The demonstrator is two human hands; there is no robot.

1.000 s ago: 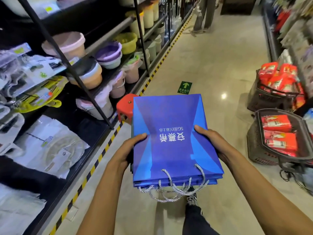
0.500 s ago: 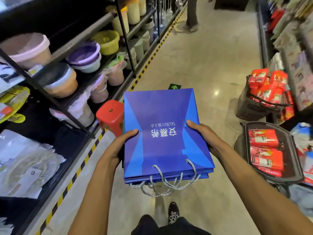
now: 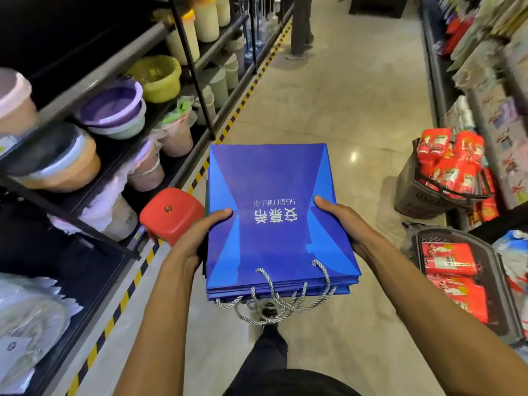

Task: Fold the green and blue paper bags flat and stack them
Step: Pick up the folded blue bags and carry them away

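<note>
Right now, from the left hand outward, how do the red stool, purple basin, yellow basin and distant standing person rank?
From the left hand, head view:
1. Red stool, just left of it, on the floor.
2. Purple basin, on the left shelf.
3. Yellow basin, farther along that shelf.
4. Standing person, far down the aisle.

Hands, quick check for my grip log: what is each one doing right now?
Left hand: holds the left edge of the stack of blue bags, thumb on top.
Right hand: holds the stack's right edge, thumb on top.
</note>
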